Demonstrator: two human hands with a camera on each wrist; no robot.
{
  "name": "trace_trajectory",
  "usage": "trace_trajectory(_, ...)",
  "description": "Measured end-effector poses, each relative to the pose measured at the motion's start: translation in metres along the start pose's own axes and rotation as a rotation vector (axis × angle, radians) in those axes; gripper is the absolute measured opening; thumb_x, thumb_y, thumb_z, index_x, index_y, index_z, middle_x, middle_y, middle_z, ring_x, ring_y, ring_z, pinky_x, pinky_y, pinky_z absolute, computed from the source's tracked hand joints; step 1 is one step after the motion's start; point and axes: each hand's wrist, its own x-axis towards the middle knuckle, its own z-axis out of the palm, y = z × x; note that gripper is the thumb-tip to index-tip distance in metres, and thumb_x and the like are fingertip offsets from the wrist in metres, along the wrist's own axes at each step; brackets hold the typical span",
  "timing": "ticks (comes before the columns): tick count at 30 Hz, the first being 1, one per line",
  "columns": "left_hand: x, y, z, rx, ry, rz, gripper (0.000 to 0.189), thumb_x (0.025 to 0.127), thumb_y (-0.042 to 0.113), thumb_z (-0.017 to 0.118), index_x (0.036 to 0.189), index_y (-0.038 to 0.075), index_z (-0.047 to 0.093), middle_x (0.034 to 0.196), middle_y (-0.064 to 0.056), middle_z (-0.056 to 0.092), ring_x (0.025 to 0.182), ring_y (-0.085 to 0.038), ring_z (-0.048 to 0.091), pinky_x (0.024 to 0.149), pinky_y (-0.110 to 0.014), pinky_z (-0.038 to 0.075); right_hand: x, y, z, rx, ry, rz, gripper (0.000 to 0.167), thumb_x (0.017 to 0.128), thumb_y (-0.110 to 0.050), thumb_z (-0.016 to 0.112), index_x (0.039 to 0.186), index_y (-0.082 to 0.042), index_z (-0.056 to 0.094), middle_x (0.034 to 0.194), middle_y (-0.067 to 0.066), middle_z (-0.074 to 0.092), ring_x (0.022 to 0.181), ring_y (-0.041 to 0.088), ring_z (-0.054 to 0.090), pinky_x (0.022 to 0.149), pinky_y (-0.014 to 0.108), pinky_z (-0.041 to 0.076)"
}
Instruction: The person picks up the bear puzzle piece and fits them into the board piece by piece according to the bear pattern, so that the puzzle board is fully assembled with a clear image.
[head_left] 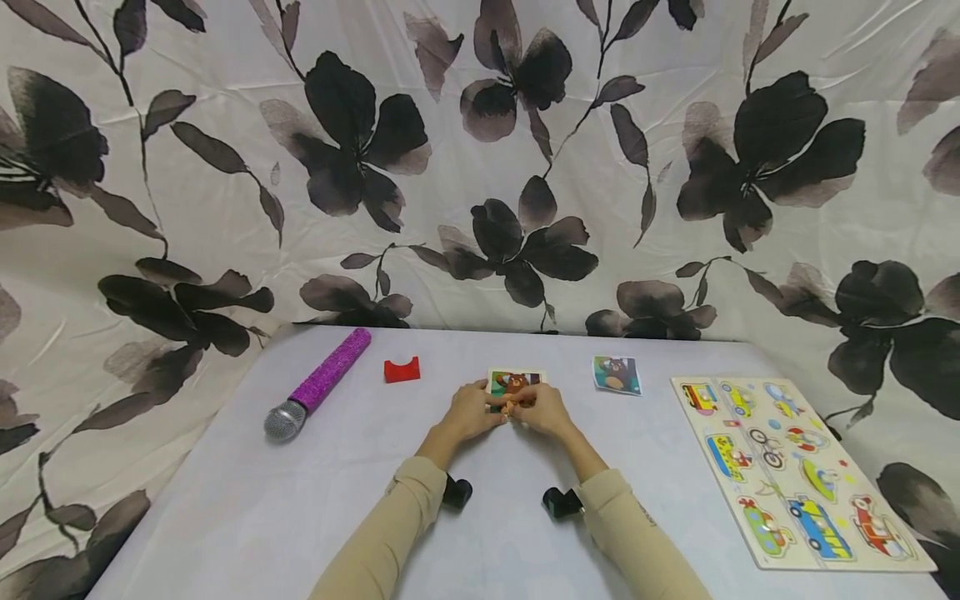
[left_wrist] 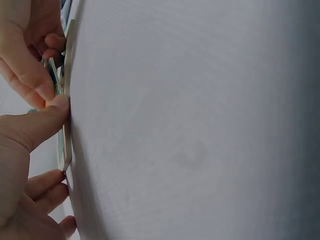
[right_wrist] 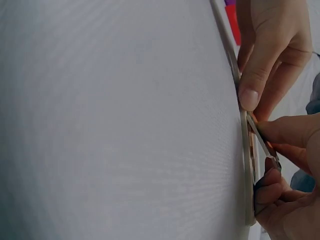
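A small bear picture puzzle board (head_left: 516, 381) lies flat on the table in front of me. My left hand (head_left: 472, 412) grips its left side, and the thumb (left_wrist: 55, 112) presses by the near edge. My right hand (head_left: 546, 410) pinches a thin puzzle piece (right_wrist: 261, 137) between thumb and fingers. In the right wrist view the piece slants, one end low at the board's edge (right_wrist: 247, 200) and the other raised. Fingers of both hands cover the lower part of the bear picture.
A small square bear picture (head_left: 617, 375) lies to the right. Further right is a large board of vehicle pictures (head_left: 806, 475). On the left lie a red notched block (head_left: 402, 370) and a microphone with a glittery purple handle (head_left: 318, 387). A flowered cloth (head_left: 517, 242) hangs behind the table.
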Motion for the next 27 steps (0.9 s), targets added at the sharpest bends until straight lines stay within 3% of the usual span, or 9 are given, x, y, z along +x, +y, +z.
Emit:
trace_trajectory(6,-0.0028,-0.0047,-0.0008,-0.006,-0.013,0.074,0.031,0.08,0.018,0.074,0.108,0.004,0.071,0.13,-0.031,0.05,0.126,-0.045,0.043,0.102,-0.061,0.031,-0.0008,0.0008,0.0019,0.007,0.014,0.012,0.014,0.078,-0.003,0.071,0.088,0.006,0.071,0.077,0.009,0.066,0.065,0.011,0.049,0.056,0.021,0.04)
trace_trajectory(10,-0.0047,-0.0071,-0.002,-0.039,-0.052,0.081,0.032,0.082,0.015,0.071,0.112,0.003,0.069,0.135,-0.034,0.043,0.129,-0.046,0.038,0.107,-0.06,0.025,-0.0008,0.0017,0.0028,0.012,0.015,0.025,0.013,0.077,-0.002,0.07,0.088,0.005,0.071,0.074,0.007,0.064,0.065,0.011,0.049,0.056,0.021,0.04)
trace_trajectory(16,-0.0062,-0.0084,-0.0051,-0.063,-0.102,0.075,0.034,0.084,0.014,0.068,0.116,0.003,0.067,0.14,-0.035,0.036,0.132,-0.048,0.032,0.108,-0.061,0.02,-0.0006,0.0023,0.0033,-0.008,0.034,0.022,0.014,0.076,0.0,0.068,0.089,0.004,0.071,0.081,0.009,0.064,0.07,0.015,0.051,0.062,0.025,0.043)
trace_trajectory(21,-0.0067,-0.0064,-0.0076,-0.081,-0.154,0.021,0.038,0.086,0.019,0.067,0.121,0.006,0.064,0.144,-0.033,0.03,0.136,-0.045,0.025,0.111,-0.059,0.016,-0.0012,0.0043,0.0033,-0.024,0.064,0.012,0.017,0.078,0.002,0.062,0.091,0.005,0.071,0.092,0.015,0.066,0.084,0.024,0.058,0.075,0.037,0.049)
trace_trajectory(27,-0.0065,-0.0061,-0.0081,-0.097,-0.171,-0.001,0.044,0.084,0.026,0.069,0.123,0.007,0.063,0.146,-0.032,0.027,0.138,-0.045,0.022,0.112,-0.057,0.012,-0.0009,0.0059,-0.0001,-0.01,0.039,0.028,0.017,0.08,0.0,0.062,0.094,0.004,0.071,0.095,0.017,0.069,0.079,0.02,0.057,0.065,0.028,0.046)
